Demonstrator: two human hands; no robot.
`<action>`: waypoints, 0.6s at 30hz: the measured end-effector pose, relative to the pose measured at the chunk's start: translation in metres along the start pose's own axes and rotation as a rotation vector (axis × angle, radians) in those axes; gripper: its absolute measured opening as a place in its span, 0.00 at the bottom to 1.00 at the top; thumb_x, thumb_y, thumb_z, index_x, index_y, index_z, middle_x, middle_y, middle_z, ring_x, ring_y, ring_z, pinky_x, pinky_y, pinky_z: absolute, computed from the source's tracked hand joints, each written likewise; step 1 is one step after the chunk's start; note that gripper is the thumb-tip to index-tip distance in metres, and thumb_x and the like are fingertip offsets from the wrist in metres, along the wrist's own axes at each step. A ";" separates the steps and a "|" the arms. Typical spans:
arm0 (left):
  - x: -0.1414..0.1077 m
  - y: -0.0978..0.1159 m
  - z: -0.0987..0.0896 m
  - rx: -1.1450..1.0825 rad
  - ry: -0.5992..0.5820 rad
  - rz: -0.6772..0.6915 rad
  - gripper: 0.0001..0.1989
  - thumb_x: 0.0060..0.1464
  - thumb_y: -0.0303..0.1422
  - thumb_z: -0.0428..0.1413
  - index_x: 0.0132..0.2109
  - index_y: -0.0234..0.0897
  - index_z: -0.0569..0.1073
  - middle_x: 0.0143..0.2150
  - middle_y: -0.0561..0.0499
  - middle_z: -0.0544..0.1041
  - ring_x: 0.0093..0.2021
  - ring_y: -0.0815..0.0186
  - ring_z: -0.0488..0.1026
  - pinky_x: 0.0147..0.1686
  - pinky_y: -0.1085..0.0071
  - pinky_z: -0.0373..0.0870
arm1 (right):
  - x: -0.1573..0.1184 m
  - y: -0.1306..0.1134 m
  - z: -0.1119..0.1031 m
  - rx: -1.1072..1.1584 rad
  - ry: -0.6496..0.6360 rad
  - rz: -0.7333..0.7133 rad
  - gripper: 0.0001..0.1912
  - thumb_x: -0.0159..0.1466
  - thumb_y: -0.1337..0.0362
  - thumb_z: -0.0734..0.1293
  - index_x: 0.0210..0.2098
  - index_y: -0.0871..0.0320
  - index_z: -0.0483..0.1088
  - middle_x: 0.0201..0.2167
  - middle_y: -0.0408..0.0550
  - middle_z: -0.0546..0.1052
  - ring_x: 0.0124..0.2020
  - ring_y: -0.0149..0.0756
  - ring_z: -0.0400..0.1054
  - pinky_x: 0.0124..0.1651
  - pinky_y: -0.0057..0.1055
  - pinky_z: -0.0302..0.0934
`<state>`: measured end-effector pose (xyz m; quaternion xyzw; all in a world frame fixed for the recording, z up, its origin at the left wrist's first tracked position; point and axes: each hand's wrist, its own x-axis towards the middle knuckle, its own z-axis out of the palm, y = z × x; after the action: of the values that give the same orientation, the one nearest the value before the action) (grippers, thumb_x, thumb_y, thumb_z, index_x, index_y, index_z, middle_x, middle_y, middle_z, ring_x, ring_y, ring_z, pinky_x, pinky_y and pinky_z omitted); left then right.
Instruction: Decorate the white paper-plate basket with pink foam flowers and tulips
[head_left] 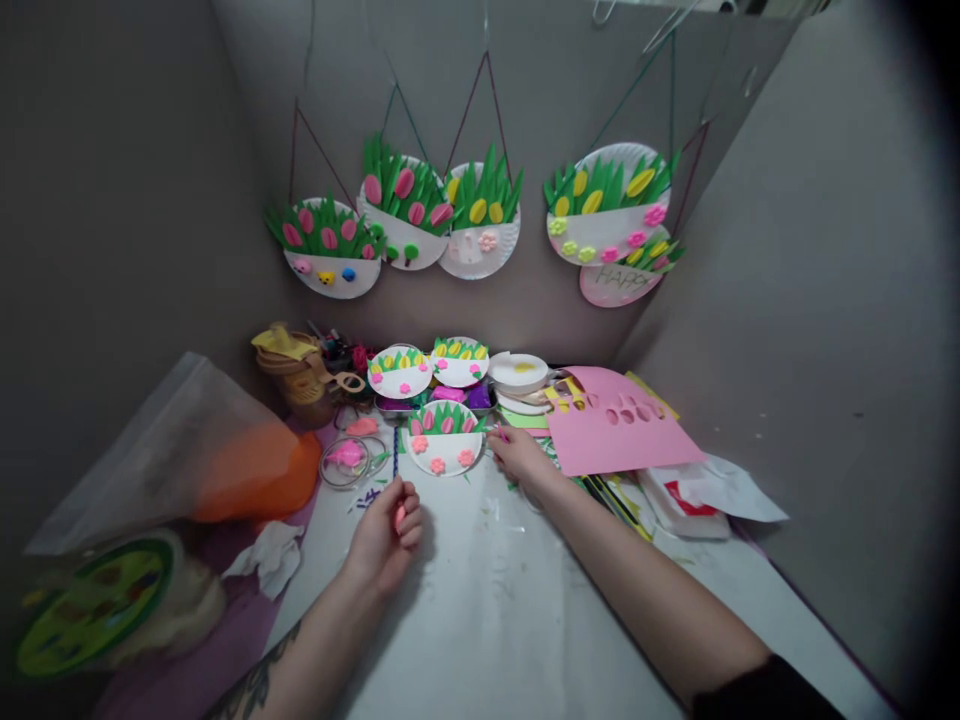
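White tabletop (487, 610), pink-tulip plate (447, 450) beside right hand (517, 456), its grip unclear, left hand (388, 535) curled round coral lump (400, 515)

Five half-pocketed paper-plate baskets (469, 262) hang on strings before the grey rear wall (510, 312), three at left and two overlapping at right; each carries green paper blades and pink or yellow tulip shapes, and the lowest at right bears the lettering "HAPPY". Left side: a brown cup-shaped container (300, 385) topped with yellow, a clear plastic bag (150, 460) beside a bulky orange item (262, 470), and a crumpled white tissue (271, 555). Right side: a pink sheet with oval holes (615, 440) and a white box with a red patch (675, 508), overlapped by loose white paper (742, 488).
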<state>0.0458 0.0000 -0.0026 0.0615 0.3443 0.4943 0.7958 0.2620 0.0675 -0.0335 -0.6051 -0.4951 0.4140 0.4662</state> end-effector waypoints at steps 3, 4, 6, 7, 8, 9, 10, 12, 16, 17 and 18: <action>0.000 -0.003 -0.005 0.105 0.054 0.053 0.08 0.60 0.33 0.48 0.33 0.34 0.65 0.16 0.63 0.50 0.12 0.79 0.46 0.10 0.83 0.40 | 0.011 -0.004 0.008 0.004 -0.090 0.176 0.11 0.61 0.61 0.66 0.28 0.62 0.68 0.17 0.37 0.68 0.13 0.22 0.58 0.16 0.20 0.53; 0.000 -0.004 -0.007 0.133 0.073 0.094 0.06 0.59 0.32 0.49 0.35 0.35 0.65 0.16 0.63 0.52 0.12 0.79 0.47 0.11 0.83 0.41 | 0.012 -0.005 0.010 0.008 -0.114 0.226 0.10 0.63 0.61 0.65 0.32 0.63 0.69 0.22 0.40 0.70 0.17 0.23 0.62 0.19 0.21 0.58; 0.002 -0.007 -0.009 0.169 0.085 0.156 0.02 0.57 0.28 0.51 0.38 0.35 0.65 0.19 0.61 0.58 0.13 0.79 0.49 0.12 0.84 0.44 | 0.013 -0.006 0.014 0.024 -0.151 0.308 0.11 0.66 0.60 0.63 0.41 0.63 0.68 0.34 0.45 0.73 0.28 0.28 0.69 0.30 0.27 0.67; 0.002 -0.008 -0.009 0.178 0.079 0.177 0.04 0.56 0.26 0.51 0.40 0.35 0.64 0.21 0.60 0.61 0.14 0.80 0.51 0.12 0.84 0.45 | 0.012 -0.007 0.016 0.038 -0.165 0.339 0.12 0.66 0.60 0.63 0.45 0.62 0.67 0.39 0.47 0.73 0.34 0.31 0.70 0.35 0.31 0.68; 0.003 -0.009 -0.010 0.187 0.070 0.194 0.07 0.54 0.25 0.52 0.41 0.35 0.64 0.23 0.58 0.64 0.15 0.80 0.52 0.13 0.84 0.46 | 0.011 -0.008 0.016 0.058 -0.176 0.364 0.13 0.66 0.60 0.63 0.47 0.61 0.66 0.42 0.48 0.72 0.37 0.33 0.70 0.38 0.34 0.68; 0.003 -0.010 -0.010 0.201 0.063 0.210 0.09 0.53 0.23 0.54 0.42 0.35 0.64 0.25 0.57 0.66 0.16 0.81 0.54 0.13 0.85 0.47 | 0.008 -0.009 0.017 0.081 -0.183 0.384 0.14 0.66 0.60 0.63 0.47 0.61 0.66 0.43 0.48 0.72 0.38 0.33 0.70 0.38 0.34 0.68; 0.003 -0.010 -0.011 0.217 0.056 0.223 0.11 0.52 0.23 0.55 0.42 0.35 0.64 0.27 0.56 0.67 0.17 0.81 0.56 0.14 0.85 0.48 | 0.006 -0.010 0.016 0.108 -0.187 0.399 0.12 0.66 0.60 0.63 0.45 0.62 0.67 0.40 0.47 0.72 0.35 0.31 0.70 0.36 0.32 0.68; 0.002 -0.012 -0.011 0.248 0.033 0.232 0.11 0.50 0.25 0.57 0.42 0.34 0.65 0.28 0.55 0.67 0.19 0.80 0.59 0.15 0.86 0.51 | -0.002 -0.014 0.015 0.175 -0.184 0.413 0.09 0.66 0.62 0.63 0.36 0.64 0.68 0.28 0.42 0.71 0.22 0.25 0.65 0.24 0.23 0.62; 0.000 -0.017 -0.012 0.400 -0.044 0.174 0.15 0.51 0.40 0.58 0.41 0.33 0.67 0.20 0.61 0.58 0.16 0.80 0.51 0.13 0.83 0.43 | -0.025 -0.030 0.014 0.337 -0.152 0.380 0.14 0.60 0.66 0.63 0.19 0.60 0.60 0.12 0.34 0.59 0.10 0.19 0.45 0.11 0.19 0.37; 0.000 -0.017 -0.012 0.491 -0.062 0.175 0.18 0.51 0.43 0.57 0.42 0.34 0.68 0.19 0.63 0.55 0.15 0.79 0.48 0.13 0.82 0.41 | -0.032 -0.035 0.015 0.379 -0.145 0.363 0.14 0.58 0.65 0.63 0.18 0.59 0.59 0.11 0.34 0.59 0.10 0.19 0.45 0.11 0.19 0.37; 0.001 -0.017 -0.013 0.593 -0.081 0.188 0.21 0.49 0.45 0.58 0.44 0.34 0.68 0.17 0.64 0.54 0.15 0.78 0.48 0.14 0.81 0.41 | -0.040 -0.040 0.018 0.419 -0.138 0.344 0.13 0.57 0.64 0.64 0.18 0.59 0.59 0.12 0.34 0.60 0.10 0.19 0.45 0.11 0.18 0.37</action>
<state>0.0510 -0.0105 -0.0204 0.3421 0.4341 0.4409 0.7072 0.2299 0.0342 0.0027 -0.5410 -0.3191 0.6207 0.4693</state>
